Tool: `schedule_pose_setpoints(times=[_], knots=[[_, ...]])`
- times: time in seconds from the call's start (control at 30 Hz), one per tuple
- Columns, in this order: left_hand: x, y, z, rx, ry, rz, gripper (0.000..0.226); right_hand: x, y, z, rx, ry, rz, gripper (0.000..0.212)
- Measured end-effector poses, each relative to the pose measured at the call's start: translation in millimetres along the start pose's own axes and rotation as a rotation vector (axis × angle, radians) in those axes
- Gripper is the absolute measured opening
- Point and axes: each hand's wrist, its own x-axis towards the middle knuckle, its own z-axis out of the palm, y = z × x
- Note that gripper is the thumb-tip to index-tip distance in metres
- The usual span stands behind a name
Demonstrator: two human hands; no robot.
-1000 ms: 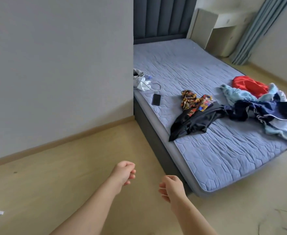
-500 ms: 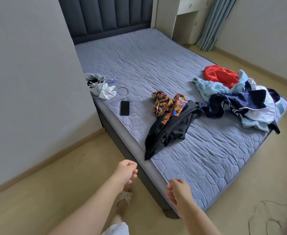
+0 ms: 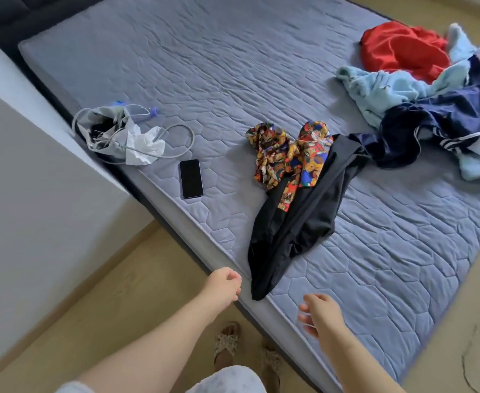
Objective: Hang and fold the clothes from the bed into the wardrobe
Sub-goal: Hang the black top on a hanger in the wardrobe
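The person had stepped closer since the earlier frame, so the bed (image 3: 233, 66) filled the view and both hands had reached its near edge. The left hand (image 3: 223, 285) hung at that edge with fingers loosely curled, and the right hand (image 3: 321, 316) hovered just over the edge with fingers half bent. Neither hand held anything.

A black garment (image 3: 298, 217) lay stretched across the bed with its lower end at the near edge, between the two hands and just beside the left one. That made it the likeliest first pick, which may be why the hands flanked it. A patterned garment (image 3: 287, 154) lay bunched on its upper part, touching it, and would probably drag along if the black one were lifted carelessly.

Towards the right edge a pile held a navy garment (image 3: 431, 120), a light blue garment (image 3: 380, 86) and a red garment (image 3: 400, 49), tangled together. The navy one touched the top of the black one.

A phone (image 3: 191, 178) lay near the near edge, apart from the clothes. A grey pouch (image 3: 105, 129) with a cable (image 3: 188, 140) and a tissue (image 3: 145, 146) sat at the left edge. None of these blocked the reach. Sandals (image 3: 227, 338) showed on the floor below. The wardrobe was not in view.
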Motion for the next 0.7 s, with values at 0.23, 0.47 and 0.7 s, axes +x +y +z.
schedule_pose_setpoints(times=[0.23, 0.47, 0.7], knots=[[108, 23, 53, 0.240, -0.075, 0.057, 0.015, 99, -10, -1, -0.027, 0.004, -0.007, 0.010], [180, 21, 121, 0.125, -0.147, 0.144, 0.075, 159, 13, -3, 0.002, -0.039, 0.022, 0.011], [198, 6, 139, 0.455, 0.029, 0.287, 0.059, 175, 20, 3, 0.165, -0.094, 0.063, 0.008]])
